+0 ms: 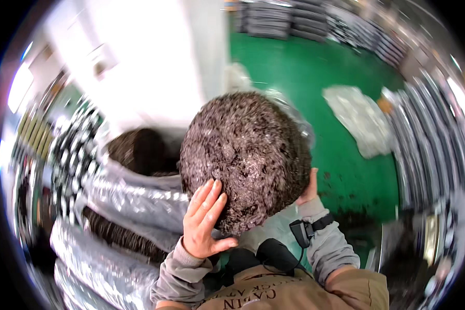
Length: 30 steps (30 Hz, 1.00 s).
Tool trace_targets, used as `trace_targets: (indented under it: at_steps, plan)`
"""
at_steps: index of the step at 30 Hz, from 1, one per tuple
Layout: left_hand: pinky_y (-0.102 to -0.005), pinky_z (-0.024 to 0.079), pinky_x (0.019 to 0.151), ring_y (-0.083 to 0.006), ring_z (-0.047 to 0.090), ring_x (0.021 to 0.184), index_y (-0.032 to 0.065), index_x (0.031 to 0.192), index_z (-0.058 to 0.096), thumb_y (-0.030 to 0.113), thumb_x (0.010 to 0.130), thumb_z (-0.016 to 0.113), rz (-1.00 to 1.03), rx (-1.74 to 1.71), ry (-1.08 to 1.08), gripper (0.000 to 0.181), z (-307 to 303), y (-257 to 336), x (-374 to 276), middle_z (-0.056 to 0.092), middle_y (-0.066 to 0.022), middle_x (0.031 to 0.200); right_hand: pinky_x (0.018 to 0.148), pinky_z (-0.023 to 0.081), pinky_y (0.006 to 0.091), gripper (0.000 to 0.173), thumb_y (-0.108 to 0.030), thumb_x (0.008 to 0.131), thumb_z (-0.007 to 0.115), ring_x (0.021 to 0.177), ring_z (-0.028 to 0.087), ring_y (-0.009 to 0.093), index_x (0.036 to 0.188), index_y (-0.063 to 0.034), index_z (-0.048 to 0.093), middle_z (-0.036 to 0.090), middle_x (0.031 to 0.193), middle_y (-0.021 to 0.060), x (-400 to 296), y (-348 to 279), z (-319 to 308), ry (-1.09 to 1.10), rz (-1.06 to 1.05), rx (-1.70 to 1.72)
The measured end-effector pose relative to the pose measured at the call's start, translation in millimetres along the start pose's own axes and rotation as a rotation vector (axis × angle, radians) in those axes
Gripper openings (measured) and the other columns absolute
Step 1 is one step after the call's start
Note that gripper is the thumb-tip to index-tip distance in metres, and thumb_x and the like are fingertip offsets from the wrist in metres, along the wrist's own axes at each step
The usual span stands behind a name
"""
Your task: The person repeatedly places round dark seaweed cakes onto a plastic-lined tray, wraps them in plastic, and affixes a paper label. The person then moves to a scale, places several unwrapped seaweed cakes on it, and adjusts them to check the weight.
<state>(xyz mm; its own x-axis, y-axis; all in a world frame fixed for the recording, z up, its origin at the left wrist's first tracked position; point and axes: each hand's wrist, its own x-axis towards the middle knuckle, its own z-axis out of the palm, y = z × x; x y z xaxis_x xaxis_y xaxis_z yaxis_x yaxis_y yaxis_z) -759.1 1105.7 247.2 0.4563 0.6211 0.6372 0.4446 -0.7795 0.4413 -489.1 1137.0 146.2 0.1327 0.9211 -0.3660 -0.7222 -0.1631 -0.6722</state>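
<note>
A large, round bundle of dark brown, fibrous material (246, 155) fills the middle of the view in front of my body, its glossy, shaggy end facing up. My left hand (207, 221) lies against its lower left side, fingers spread and thumb apart. At its lower right edge is my right hand (310, 190), pressed to the side, with most of its fingers hidden behind the bundle. The bundle is held between both palms. A strap with a small black device (303, 232) sits on my right wrist.
Left, an open plastic bag (116, 170) holds similar dark material. Below it lie plastic-wrapped rolls (100, 255). A clear plastic sheet (360, 120) is on the green floor (294, 62). Wrapped stacks (426, 143) stand at right, more stacks (269, 19) at the back. A bright white surface (155, 58) rises upper left.
</note>
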Motion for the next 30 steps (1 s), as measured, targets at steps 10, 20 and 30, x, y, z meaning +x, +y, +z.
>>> trace_targets:
  at_steps: [10,20,30]
  plan:
    - [-0.0397,0.038,0.091,-0.0375,0.047,0.107,-0.0051,0.113,0.049,0.01,0.076,0.049,0.277,-0.438,-0.484,0.04,248,176,30,0.049,-0.023,0.115,0.091,0.039,0.043,0.057,-0.048,0.08,0.051,0.104,0.05,0.025,0.122,-0.0105,0.042,0.05,0.117,0.0082,-214,-9,-328,0.36,-0.308,0.463]
    - [-0.0399,0.038,0.091,-0.0376,0.047,0.108,-0.0023,0.108,0.052,0.003,0.067,0.047,0.481,-0.518,-0.612,0.041,463,436,26,0.052,-0.0218,0.112,0.092,0.037,0.044,0.057,-0.051,0.079,0.05,0.105,0.05,0.026,0.119,-0.0092,0.047,0.052,0.117,0.0083,-351,-72,-552,0.512,-0.576,0.826]
    - [-0.0416,0.03,0.099,-0.0301,0.045,0.112,0.0048,0.11,0.052,0.002,0.067,0.052,0.797,-0.408,-0.634,0.043,631,506,97,0.051,-0.0155,0.117,0.102,0.017,0.0468,0.079,-0.057,0.081,0.042,0.129,0.013,0.029,0.138,-0.0147,0.008,0.013,0.142,0.0056,-312,-159,-671,0.884,-0.397,0.535]
